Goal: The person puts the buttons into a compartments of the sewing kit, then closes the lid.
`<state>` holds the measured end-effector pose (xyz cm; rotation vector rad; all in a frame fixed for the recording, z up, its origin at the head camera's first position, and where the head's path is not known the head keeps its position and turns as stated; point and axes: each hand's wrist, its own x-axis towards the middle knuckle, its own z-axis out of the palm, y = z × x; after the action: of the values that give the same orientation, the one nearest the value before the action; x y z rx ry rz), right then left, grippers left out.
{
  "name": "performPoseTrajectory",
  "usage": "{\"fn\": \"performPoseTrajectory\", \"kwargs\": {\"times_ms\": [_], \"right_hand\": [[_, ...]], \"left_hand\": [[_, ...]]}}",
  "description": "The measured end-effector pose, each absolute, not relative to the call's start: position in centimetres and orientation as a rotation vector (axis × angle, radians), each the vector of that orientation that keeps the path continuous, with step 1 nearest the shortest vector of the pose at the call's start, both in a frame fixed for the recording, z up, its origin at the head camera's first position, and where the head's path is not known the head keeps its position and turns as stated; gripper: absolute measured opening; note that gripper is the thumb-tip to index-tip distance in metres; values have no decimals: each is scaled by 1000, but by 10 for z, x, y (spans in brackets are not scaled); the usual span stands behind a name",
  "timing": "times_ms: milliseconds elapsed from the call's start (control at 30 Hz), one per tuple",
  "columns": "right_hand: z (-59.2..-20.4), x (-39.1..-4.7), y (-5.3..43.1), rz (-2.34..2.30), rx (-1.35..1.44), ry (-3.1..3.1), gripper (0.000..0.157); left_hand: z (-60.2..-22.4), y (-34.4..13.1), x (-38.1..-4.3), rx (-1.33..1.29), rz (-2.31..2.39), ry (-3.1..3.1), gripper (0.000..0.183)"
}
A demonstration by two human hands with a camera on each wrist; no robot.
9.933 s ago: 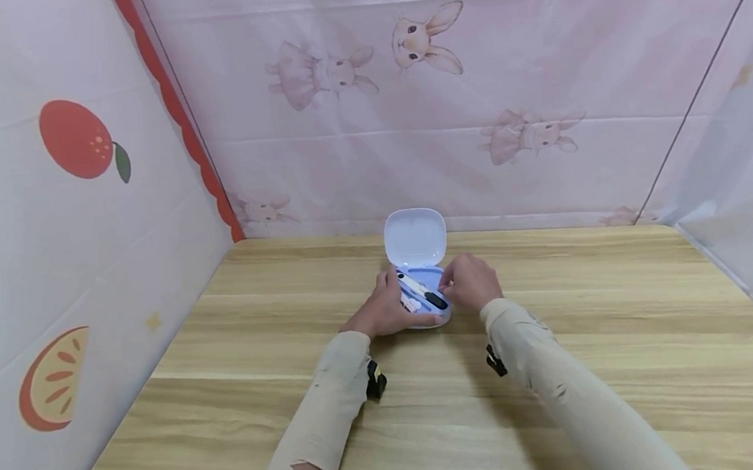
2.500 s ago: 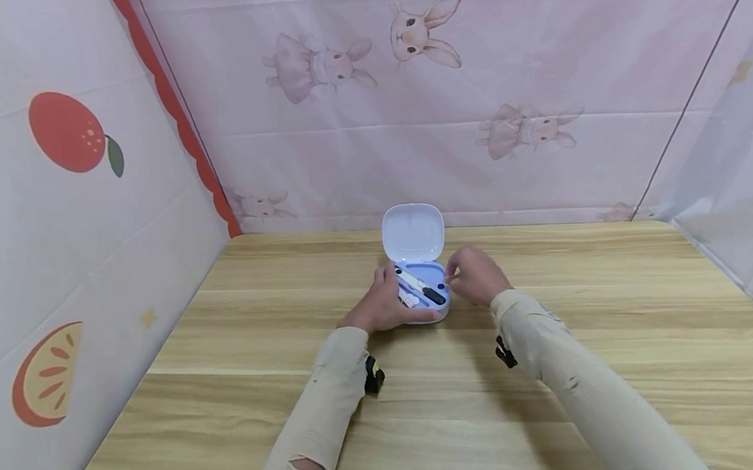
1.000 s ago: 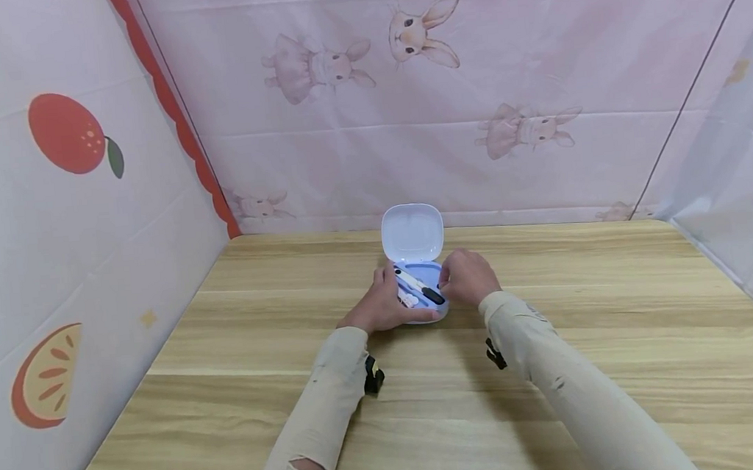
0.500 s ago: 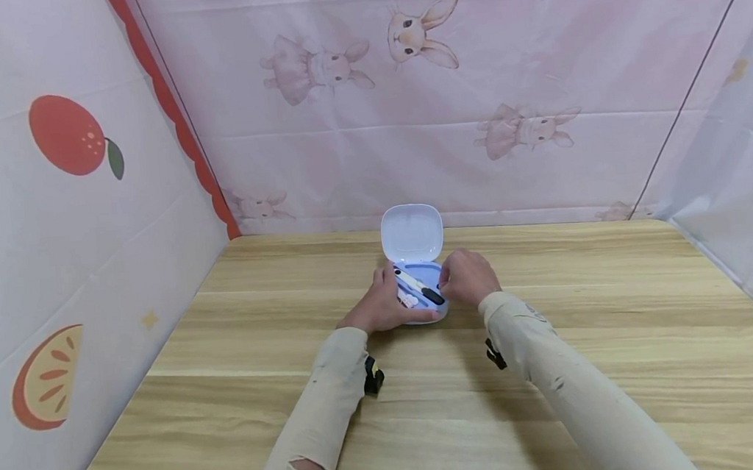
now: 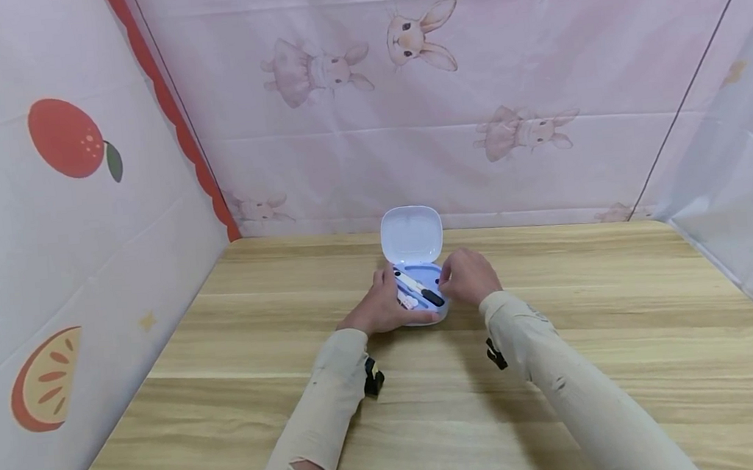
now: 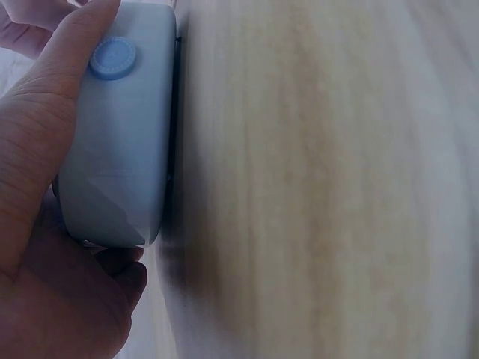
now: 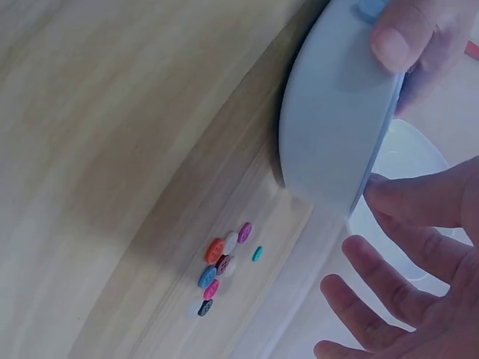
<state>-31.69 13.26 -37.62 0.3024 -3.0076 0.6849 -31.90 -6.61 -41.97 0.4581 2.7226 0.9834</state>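
Observation:
A pale blue plastic case (image 6: pixel 123 157) stands on the table with its hinged lid (image 5: pixel 412 234) up. My left hand (image 5: pixel 384 307) grips its left side, thumb along the front wall near a round blue catch (image 6: pixel 113 58). Inside lie a slim white tool with a black end (image 5: pixel 431 297) and a small white piece (image 5: pixel 409 301). My right hand (image 5: pixel 471 279) reaches over the right rim, thumb and forefinger together, other fingers spread. Beside those fingertips shows a small dark round button (image 5: pixel 437 281). I cannot tell whether the fingertips pinch anything.
Several small coloured buttons, one of them orange (image 7: pixel 215 250), lie on the wooden table (image 5: pixel 259 347) right of the case. A printed rabbit curtain (image 5: pixel 344 156) hangs behind the table, and a fruit-print sheet (image 5: pixel 6 257) on the left.
Since 2.5 seconds ago my right hand has moved left, its fingertips going from the right rim into the case. The dark button has shifted slightly away from me. My left hand stays put.

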Motion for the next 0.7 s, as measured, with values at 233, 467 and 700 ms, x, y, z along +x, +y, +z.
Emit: {"fn": "performPoseTrajectory", "kwargs": {"times_ms": [233,467,700], "right_hand": [[-380,-318,135,703,297,-3008,7],[-380,-316,133,637,346,-2993,10],[-382,-313,132,641,324,-2991,13]], "left_hand": [[-423,-64,-321,417,978,2719,140],[-421,-65,-320,462,1001,2728,141],[-423,-66,-321,479,979,2734,141]]}}
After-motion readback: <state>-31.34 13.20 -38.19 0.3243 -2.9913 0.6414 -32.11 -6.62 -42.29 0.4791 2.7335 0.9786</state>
